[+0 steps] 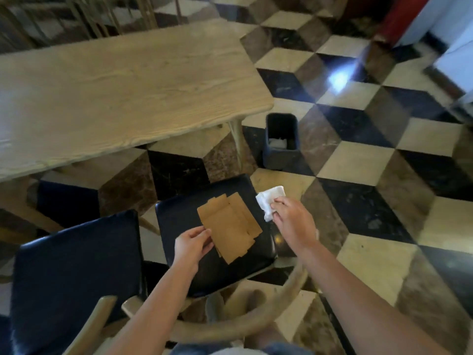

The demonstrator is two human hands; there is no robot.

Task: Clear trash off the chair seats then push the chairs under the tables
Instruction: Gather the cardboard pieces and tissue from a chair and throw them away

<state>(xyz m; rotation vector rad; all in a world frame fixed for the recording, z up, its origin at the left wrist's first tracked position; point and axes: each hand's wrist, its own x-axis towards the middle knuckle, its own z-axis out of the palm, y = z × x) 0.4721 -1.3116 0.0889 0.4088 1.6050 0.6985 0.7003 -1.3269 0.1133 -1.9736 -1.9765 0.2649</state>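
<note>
Head view: a person is standing behind two chairs, looking down at them.
Table (122, 85): wooden, lying beyond the chairs, which are not yet under it.
Left chair (76, 272): dark seat showing no trash.
Right chair (179, 221): dark seat carrying the cardboard.
Bin (281, 142): sitting on the floor by the table leg, something white inside.
Cardboard (230, 226): flat brown sheets lying on the right seat; probably light, fairly stiff, best pinched at an edge and lifted together.
Left hand (192, 245): pinching the cardboard's near edge.
Right hand (291, 219): gripping the napkin just beside the seat's edge.
Napkin (268, 198): white, crumpled, looking soft and weightless; any pinch is holding it.
</note>
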